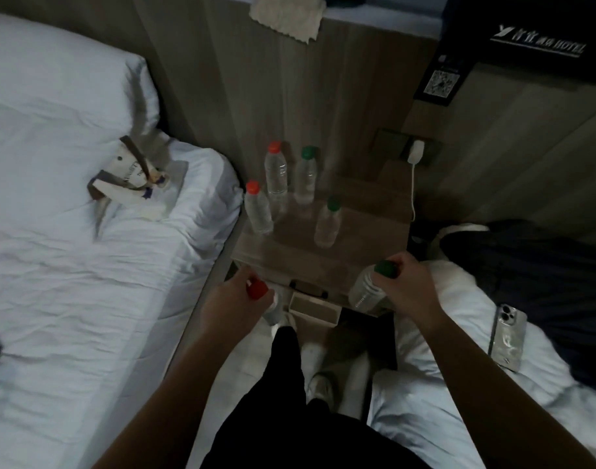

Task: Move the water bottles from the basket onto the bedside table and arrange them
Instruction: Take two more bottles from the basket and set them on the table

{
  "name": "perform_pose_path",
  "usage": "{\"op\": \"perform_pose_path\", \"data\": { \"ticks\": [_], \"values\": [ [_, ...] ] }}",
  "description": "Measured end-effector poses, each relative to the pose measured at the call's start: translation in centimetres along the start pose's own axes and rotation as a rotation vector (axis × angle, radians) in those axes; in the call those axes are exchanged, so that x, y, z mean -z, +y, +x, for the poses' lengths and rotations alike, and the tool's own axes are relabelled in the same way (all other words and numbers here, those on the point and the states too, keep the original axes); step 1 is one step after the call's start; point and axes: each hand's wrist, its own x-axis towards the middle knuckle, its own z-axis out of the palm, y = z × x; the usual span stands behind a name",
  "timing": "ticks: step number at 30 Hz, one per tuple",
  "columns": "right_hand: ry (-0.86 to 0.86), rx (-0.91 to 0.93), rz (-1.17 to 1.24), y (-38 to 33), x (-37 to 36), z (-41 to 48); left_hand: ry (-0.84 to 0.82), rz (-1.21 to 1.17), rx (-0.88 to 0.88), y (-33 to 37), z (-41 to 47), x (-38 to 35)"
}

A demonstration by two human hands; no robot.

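Several clear water bottles stand upright on the wooden bedside table [364, 228]: two with red caps [275, 172] [258, 208] at the left, two with green caps [305, 176] [328, 223] further right. My left hand [229, 299] grips a red-capped bottle [261, 294] near its neck, just below the table's front left corner. My right hand [408, 282] holds a green-capped bottle [369, 287] at the table's front right edge. A pale open basket [315, 311] sits on the floor under the table's front.
A white bed [70, 265] lies to the left with a small bag [131, 177] on it. Another bed on the right carries a phone [504, 336] and dark clothing [543, 272]. A white charger [415, 154] hangs from the wall socket behind the table.
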Motion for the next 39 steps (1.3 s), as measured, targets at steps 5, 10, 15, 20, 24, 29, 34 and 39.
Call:
{"op": "perform_pose_path", "data": {
  "ticks": [5, 10, 15, 20, 24, 29, 34, 39],
  "values": [
    [0.018, -0.114, -0.07, -0.6, -1.0, 4.8, -0.162, 0.113, -0.051, 1.3, 6.7, -1.6],
    [0.033, -0.197, -0.065, -1.1, -2.3, 8.5, -0.288, 0.139, -0.083, 1.9, 12.6, -2.7],
    [0.052, -0.237, -0.057, -2.1, -3.0, 11.1, -0.331, 0.158, -0.095, 2.9, 16.7, -3.6],
    [0.03, -0.281, -0.051, -2.5, -4.0, 12.9, -0.283, 0.157, -0.135, 3.9, 19.2, -4.2],
    [0.039, -0.308, -0.032, -3.0, -4.3, 13.9, -0.274, 0.158, -0.153, 4.0, 20.3, -4.8],
    [-0.023, -0.324, -0.002, -2.6, -4.3, 14.8, -0.305, 0.123, -0.123, 4.2, 21.6, -5.0],
    [-0.005, -0.329, 0.002, -2.2, -4.4, 14.2, -0.294, 0.071, -0.085, 4.3, 21.5, -5.5],
    [0.011, -0.288, 0.003, -1.6, -5.0, 13.6, -0.278, 0.052, -0.047, 3.9, 21.1, -5.8]
  ]
}}
